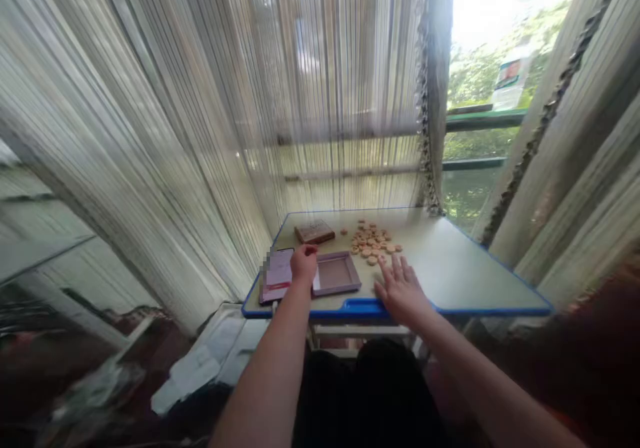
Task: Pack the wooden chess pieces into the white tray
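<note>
My left hand (303,263) rests with fingers curled on a phone (278,275) that lies at the table's front left. Right beside it sits an empty shallow purple box tray (336,273). My right hand (399,287) lies flat with fingers spread on the table (450,268), fingertips next to a heap of several small round wooden pieces (373,240). A brown box lid (314,232) lies farther back on the left.
The small grey table has a blue rim (360,309) and stands against pale striped curtains (200,135). An open window with green trees (480,81) is at the right. Papers (200,368) lie on the floor at the left.
</note>
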Demonstrator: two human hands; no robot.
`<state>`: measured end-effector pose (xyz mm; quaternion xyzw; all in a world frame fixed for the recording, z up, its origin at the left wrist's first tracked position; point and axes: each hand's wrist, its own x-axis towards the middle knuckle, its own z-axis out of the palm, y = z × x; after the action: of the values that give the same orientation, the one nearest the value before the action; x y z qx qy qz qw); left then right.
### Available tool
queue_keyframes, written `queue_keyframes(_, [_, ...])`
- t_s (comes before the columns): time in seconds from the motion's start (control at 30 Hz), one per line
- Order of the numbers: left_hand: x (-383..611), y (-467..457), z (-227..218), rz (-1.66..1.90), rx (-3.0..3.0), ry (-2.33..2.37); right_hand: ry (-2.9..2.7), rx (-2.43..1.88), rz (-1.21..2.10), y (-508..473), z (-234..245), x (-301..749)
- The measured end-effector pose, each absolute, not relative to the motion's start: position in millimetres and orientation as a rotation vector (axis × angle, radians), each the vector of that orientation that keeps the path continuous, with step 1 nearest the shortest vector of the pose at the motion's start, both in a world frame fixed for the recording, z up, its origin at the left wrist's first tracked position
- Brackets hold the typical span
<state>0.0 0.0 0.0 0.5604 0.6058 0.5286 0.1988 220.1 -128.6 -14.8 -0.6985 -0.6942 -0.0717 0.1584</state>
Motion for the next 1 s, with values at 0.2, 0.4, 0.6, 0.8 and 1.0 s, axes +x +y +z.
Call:
queue_keyframes(0.2, [4.3, -16.6, 13.0, 1.433, 1.567, 1.74, -2.081, -1.858, -0.006, -89.6, 6.1, 218.4])
queue_keyframes(0.4, [10.0, -30.4, 17.9, 1.398, 1.523, 1.81, -1.858, -1.566, 0.244, -60.9, -1.0, 248.0])
queue_keyframes(0.6, [7.7, -29.4, 14.7, 1.352, 1.501, 1.798, -1.752, -1.465, 0.264, -58.6, -12.0, 256.8])
queue_keyframes(0.8, [7.1, -40.4, 12.9, 1.344, 1.515, 1.818, -1.677, -1.504, 0.206, -62.4, -9.6, 252.7])
queue_keyframes(1.0, [5.3, -54.5, 10.5, 1.33, 1.611, 1.819, -1.656, -1.49, 0.163, -61.4, -11.1, 255.4])
